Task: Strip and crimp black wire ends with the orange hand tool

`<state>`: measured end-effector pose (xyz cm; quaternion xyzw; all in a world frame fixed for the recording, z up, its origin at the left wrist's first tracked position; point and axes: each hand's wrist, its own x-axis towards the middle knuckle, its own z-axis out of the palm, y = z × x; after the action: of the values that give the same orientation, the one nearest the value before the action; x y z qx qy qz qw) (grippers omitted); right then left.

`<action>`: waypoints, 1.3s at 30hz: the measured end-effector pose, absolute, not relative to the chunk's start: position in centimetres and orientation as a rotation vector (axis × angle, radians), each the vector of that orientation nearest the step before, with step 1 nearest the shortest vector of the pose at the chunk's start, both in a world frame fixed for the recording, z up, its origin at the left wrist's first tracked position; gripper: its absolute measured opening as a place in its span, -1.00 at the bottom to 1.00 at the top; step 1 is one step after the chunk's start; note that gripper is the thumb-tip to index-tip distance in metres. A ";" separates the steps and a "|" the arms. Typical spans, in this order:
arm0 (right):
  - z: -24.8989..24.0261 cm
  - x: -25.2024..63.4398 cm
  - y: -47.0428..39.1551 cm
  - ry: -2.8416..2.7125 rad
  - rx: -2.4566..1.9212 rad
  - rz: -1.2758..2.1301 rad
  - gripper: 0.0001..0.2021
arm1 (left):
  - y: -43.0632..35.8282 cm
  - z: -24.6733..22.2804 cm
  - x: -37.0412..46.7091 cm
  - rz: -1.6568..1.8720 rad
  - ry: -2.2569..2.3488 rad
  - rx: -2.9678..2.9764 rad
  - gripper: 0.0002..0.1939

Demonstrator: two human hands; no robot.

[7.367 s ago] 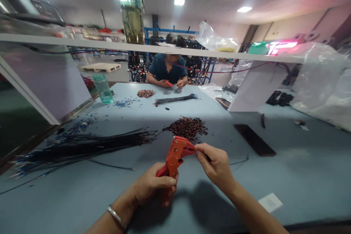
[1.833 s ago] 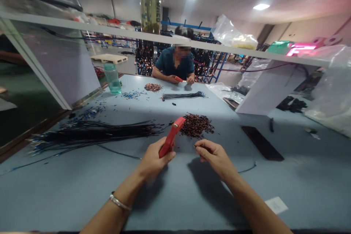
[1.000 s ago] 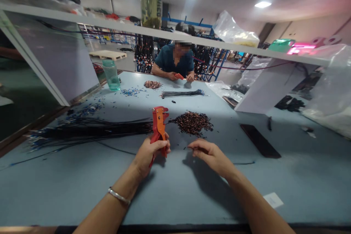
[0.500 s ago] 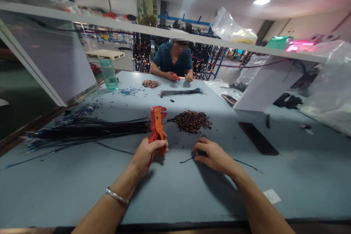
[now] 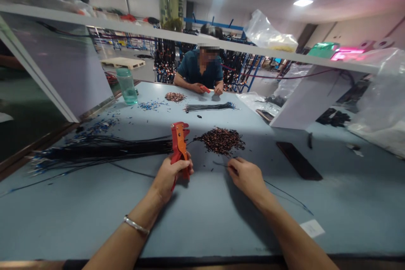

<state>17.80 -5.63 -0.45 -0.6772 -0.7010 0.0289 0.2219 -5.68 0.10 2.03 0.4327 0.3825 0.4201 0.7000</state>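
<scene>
My left hand (image 5: 173, 171) is wrapped round the handles of a red and orange wire stripper (image 5: 179, 143), its jaws pointing up and away from me. Between the closed fingers of my right hand (image 5: 247, 174) is a thin black wire (image 5: 284, 194); one end sticks out to the left, and the blue-tipped end trails right. Left of the stripper lies a thick bundle of black wires (image 5: 110, 150) with blue ends. A heap of small dark and copper-coloured offcuts (image 5: 221, 140) sits just beyond my right hand.
A dark phone (image 5: 299, 161) lies to the right, a white label (image 5: 312, 228) nearer me. Across the table a person (image 5: 201, 69) holds a red tool. A green bottle (image 5: 126, 86) stands far left. A shelf (image 5: 221, 43) spans the table above several scraps and another wire bundle (image 5: 209, 107).
My right hand has closed on the black wire and raised it slightly off the table. Its blue-tipped end has swung toward me. My left hand with the wire stripper has barely moved.
</scene>
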 end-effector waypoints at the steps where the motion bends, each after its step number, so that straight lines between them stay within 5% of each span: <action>1: -0.5 17.8 -5.6 -1.894 -1.888 0.045 -0.83 | 0.1 2.1 -5.7 0.941 0.855 0.965 -0.71; 21: -0.1 15.2 -5.8 -2.061 -1.654 0.015 -0.83 | 0.1 1.6 -5.7 0.937 0.824 0.983 -0.71; 30: -0.5 16.6 -4.8 -1.818 -1.995 -0.170 -0.80 | -0.1 1.8 -5.5 0.918 0.855 0.988 -0.69; 39: 1.8 23.0 -5.1 -2.007 -1.965 0.165 -0.88 | 0.1 1.6 -5.6 0.865 0.866 1.005 -0.66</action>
<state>23.00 -5.15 1.76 -0.6891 -0.7036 0.0578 0.1632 -5.57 0.09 1.65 0.4518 0.3890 0.3887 0.7025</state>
